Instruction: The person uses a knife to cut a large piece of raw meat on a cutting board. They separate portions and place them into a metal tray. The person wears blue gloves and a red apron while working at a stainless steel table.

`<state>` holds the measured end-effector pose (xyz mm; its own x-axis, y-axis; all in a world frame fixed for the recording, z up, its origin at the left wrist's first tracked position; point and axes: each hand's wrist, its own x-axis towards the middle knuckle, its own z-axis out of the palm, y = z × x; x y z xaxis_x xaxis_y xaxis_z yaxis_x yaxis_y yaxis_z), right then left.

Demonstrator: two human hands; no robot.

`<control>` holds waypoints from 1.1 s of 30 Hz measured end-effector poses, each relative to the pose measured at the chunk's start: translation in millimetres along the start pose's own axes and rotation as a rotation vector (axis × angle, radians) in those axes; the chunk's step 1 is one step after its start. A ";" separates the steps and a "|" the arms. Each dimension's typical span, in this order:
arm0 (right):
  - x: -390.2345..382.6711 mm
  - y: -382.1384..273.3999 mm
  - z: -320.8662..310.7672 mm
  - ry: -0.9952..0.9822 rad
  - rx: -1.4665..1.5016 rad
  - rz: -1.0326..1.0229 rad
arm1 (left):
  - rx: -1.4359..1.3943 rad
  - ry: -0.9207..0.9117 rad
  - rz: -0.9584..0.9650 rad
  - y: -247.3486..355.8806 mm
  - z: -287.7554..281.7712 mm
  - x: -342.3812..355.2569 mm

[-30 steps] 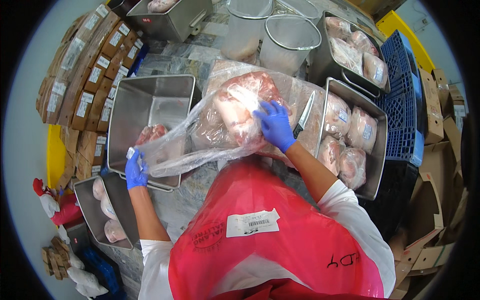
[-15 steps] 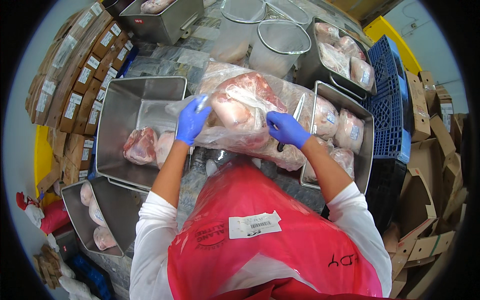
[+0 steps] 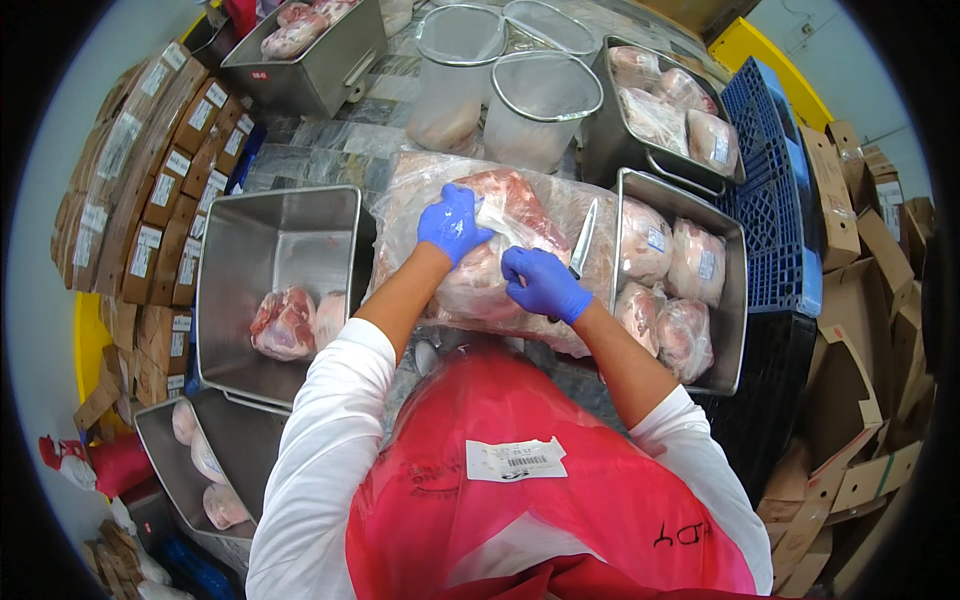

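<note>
My left hand [image 3: 453,222] pinches the plastic wrap on the bagged meat [image 3: 500,240], which lies on the table between two steel tubs. My right hand [image 3: 543,283] grips the knife [image 3: 584,238], blade up beside the meat.

We look steeply down from one head-worn fisheye — close above the red apron [image 3: 520,480] and worktable [image 3: 330,130] — facing forward, edges bending.
</note>
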<state>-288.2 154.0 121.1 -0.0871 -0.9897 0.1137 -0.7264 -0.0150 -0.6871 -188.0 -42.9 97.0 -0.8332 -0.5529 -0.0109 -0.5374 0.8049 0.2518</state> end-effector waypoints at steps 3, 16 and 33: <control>4.6 -0.3 3.3 -0.027 0.009 0.126 | 0.052 -0.006 0.155 -19.6 19.7 21.9; -239.6 55.1 24.2 0.263 0.247 0.774 | -0.329 0.102 -0.473 -133.0 42.4 66.2; -46.0 70.7 25.9 0.319 -0.302 0.283 | -0.733 0.261 -0.778 -224.6 78.6 -107.1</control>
<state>-317.9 194.8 48.7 -0.4776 -0.8558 0.1986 -0.8047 0.3354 -0.4898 11.7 -147.5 -34.4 -0.2009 -0.9516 -0.2327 -0.6237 -0.0589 0.7794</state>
